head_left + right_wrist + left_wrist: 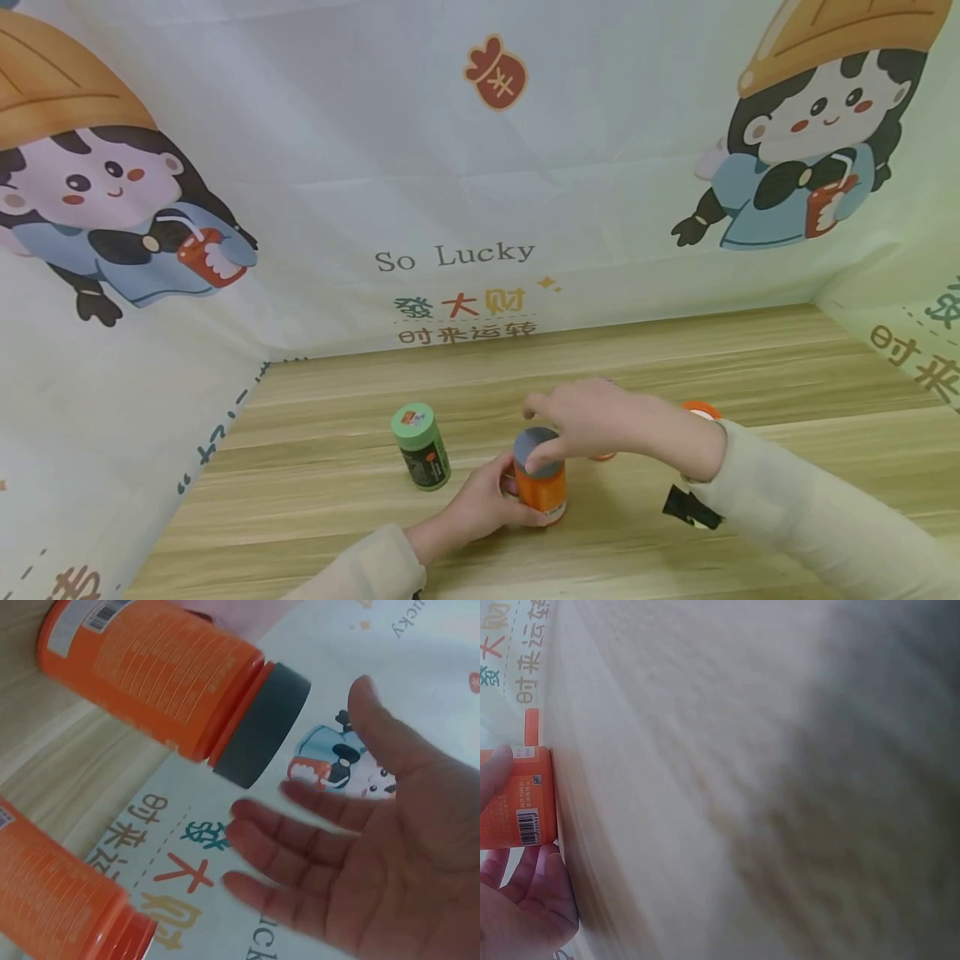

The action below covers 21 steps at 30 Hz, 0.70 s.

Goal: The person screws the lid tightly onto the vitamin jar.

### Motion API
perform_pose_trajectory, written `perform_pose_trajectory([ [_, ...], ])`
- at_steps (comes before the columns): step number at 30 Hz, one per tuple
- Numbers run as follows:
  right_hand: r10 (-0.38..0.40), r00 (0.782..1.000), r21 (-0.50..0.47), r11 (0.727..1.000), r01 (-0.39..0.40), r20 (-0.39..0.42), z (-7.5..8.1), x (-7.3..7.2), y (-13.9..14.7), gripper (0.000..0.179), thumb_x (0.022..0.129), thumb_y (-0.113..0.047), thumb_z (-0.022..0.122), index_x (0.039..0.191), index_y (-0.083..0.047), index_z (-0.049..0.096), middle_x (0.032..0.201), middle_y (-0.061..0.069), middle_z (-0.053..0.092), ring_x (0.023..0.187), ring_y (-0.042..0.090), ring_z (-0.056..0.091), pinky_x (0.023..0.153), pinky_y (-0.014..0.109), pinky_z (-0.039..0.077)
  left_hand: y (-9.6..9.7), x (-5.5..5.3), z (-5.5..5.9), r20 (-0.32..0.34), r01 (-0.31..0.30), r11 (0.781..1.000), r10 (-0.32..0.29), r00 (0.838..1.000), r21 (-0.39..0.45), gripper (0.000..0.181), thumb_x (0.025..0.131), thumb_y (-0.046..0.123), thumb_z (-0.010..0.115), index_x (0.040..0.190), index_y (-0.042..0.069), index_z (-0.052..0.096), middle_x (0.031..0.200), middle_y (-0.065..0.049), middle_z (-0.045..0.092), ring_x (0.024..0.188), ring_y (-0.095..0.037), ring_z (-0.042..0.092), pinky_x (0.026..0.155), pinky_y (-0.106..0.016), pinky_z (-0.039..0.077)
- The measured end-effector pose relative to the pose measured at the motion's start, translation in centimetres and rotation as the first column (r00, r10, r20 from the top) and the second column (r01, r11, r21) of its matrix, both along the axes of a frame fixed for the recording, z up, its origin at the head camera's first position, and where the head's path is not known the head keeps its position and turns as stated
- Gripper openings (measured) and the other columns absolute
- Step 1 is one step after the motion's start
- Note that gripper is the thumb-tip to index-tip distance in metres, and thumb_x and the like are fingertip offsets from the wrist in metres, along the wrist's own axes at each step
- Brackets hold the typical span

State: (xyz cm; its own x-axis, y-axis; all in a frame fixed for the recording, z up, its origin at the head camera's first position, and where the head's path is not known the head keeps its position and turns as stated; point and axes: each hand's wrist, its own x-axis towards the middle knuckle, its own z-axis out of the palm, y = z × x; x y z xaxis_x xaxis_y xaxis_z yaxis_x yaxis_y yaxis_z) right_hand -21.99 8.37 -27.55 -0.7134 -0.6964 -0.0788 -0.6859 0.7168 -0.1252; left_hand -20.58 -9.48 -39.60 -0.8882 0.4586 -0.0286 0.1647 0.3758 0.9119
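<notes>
An orange jar (546, 493) with a dark grey lid (534, 439) stands on the table. My left hand (483, 500) grips its side low down, fingers and thumb curled around it; the left wrist view shows the barcode on the jar (510, 802). Over the lid hovers my right hand (592, 417). Its fingers are spread and hold nothing, and the right wrist view shows a gap between that hand (397, 855) and the grey lid (262, 724). A second orange jar (52, 892), with no lid on its neck, stands nearby, mostly hidden behind my right hand in the head view.
To the left stands a green jar (422, 450) with a light green lid and a black label. Part of an orange-rimmed thing (701, 408) shows behind my right forearm. A printed white cloth (465, 200) walls the back and sides of the wooden table (337, 400).
</notes>
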Motion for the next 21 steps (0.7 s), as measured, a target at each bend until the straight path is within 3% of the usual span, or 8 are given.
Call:
perform_pose_trajectory([
  [3, 0.193, 0.981, -0.011, 0.981, -0.193, 0.002, 0.0, -0.5, 0.6, 0.046, 0.084, -0.030, 0.065, 0.125, -0.012, 0.053, 0.119, 0.005, 0.057, 0.103, 0.017, 0.056, 0.082, 0.031, 0.048, 0.0, 0.0, 0.1, 0.000, 0.007, 1.000, -0.007, 1.000, 0.000, 0.060, 0.070, 0.007, 0.078, 0.123, 0.004, 0.050, 0.108, -0.006, 0.060, 0.086, -0.015, 0.054, 0.074, -0.024, 0.047],
  [6, 0.378, 0.926, -0.009, 0.926, -0.378, -0.013, -0.2, -1.0, 1.2, 0.044, 0.085, -0.008, 0.063, 0.128, -0.010, 0.051, 0.127, 0.008, 0.050, 0.117, 0.021, 0.048, 0.094, 0.032, 0.043, 0.0, 0.0, 0.1, -0.004, 0.014, 1.000, -0.014, 1.000, 0.005, 0.060, 0.070, 0.007, 0.078, 0.122, 0.004, 0.050, 0.107, -0.006, 0.060, 0.086, -0.015, 0.054, 0.073, -0.025, 0.047],
  [9, 0.488, 0.872, -0.016, 0.872, -0.489, -0.035, -0.4, -1.3, 1.6, 0.049, 0.082, 0.008, 0.060, 0.127, -0.007, 0.051, 0.129, 0.011, 0.049, 0.118, 0.024, 0.048, 0.097, 0.033, 0.042, 0.0, 0.0, 0.1, -0.003, 0.014, 1.000, -0.013, 1.000, 0.012, 0.060, 0.070, 0.007, 0.079, 0.122, 0.005, 0.050, 0.107, -0.006, 0.060, 0.085, -0.015, 0.055, 0.073, -0.025, 0.047],
  [12, 0.529, 0.848, -0.017, 0.848, -0.530, -0.040, -0.5, -1.4, 1.8, 0.051, 0.079, 0.014, 0.059, 0.125, -0.007, 0.053, 0.128, 0.012, 0.048, 0.117, 0.023, 0.049, 0.095, 0.031, 0.043, 0.0, 0.1, 0.1, 0.003, 0.003, 1.000, -0.003, 1.000, 0.009, 0.062, 0.069, 0.008, 0.079, 0.124, 0.004, 0.049, 0.106, -0.006, 0.061, 0.084, -0.015, 0.055, 0.073, -0.026, 0.047],
  [21, 0.523, 0.853, -0.010, 0.852, -0.523, -0.006, -0.5, -1.5, 2.0, 0.050, 0.078, 0.016, 0.058, 0.124, -0.004, 0.054, 0.130, 0.014, 0.049, 0.117, 0.024, 0.050, 0.095, 0.031, 0.043, 0.1, -0.1, -0.1, -0.009, -0.012, 1.000, 0.012, 1.000, -0.022, 0.060, 0.068, 0.011, 0.080, 0.121, 0.002, 0.051, 0.102, -0.006, 0.061, 0.082, -0.014, 0.054, 0.073, -0.025, 0.046],
])
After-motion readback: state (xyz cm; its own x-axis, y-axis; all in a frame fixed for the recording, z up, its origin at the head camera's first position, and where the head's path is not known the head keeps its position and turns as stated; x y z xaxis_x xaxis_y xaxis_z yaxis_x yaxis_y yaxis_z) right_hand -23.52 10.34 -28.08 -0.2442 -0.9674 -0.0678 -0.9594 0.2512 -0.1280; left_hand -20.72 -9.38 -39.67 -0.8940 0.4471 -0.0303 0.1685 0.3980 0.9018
